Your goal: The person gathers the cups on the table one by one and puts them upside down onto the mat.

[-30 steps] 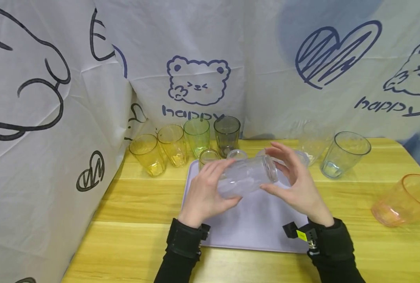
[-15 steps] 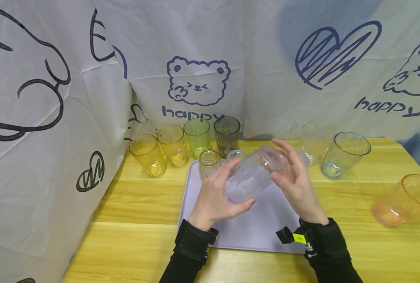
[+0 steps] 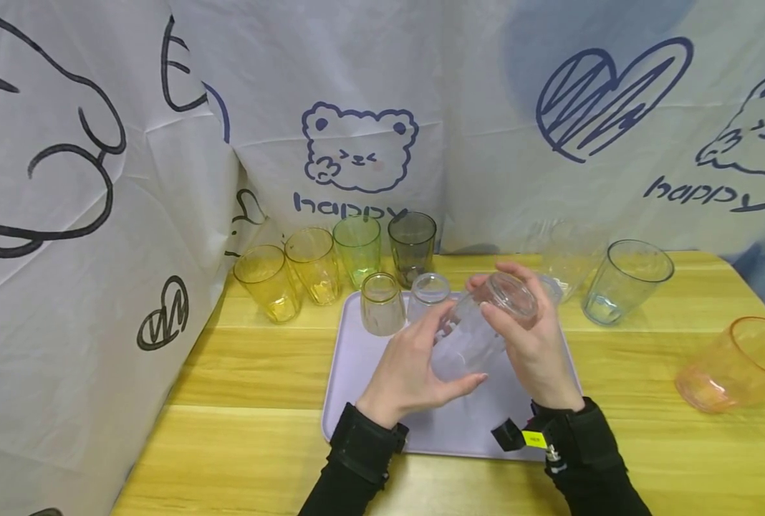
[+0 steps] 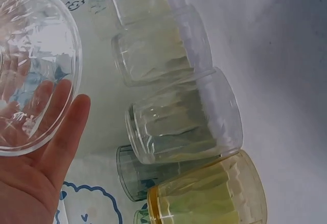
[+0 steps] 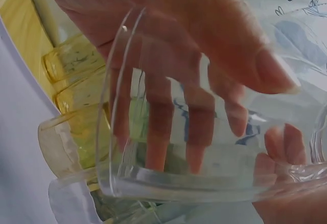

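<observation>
Both hands hold a clear tumbler tilted over a lilac tray, its base up to the right and its mouth down to the left. Around the mouth end, the left hand has its thumb in front; its fingers show through the clear wall in the right wrist view. Near the base, the right hand grips with its thumb across the side. Left of them on the tray, a yellow-tinted tumbler and a clear tumbler stand upside down.
Upright along the table's back are two yellow tumblers, a green tumbler and a grey tumbler. To the right stand a blue tumbler and an orange tumbler. A printed curtain hangs behind. More upturned clear tumblers show in the left wrist view.
The clear tumbler has swung from nearly level to a steeper tilt, mouth lower and base higher. The left hand has moved right and slightly down; the right hand has moved slightly left.
</observation>
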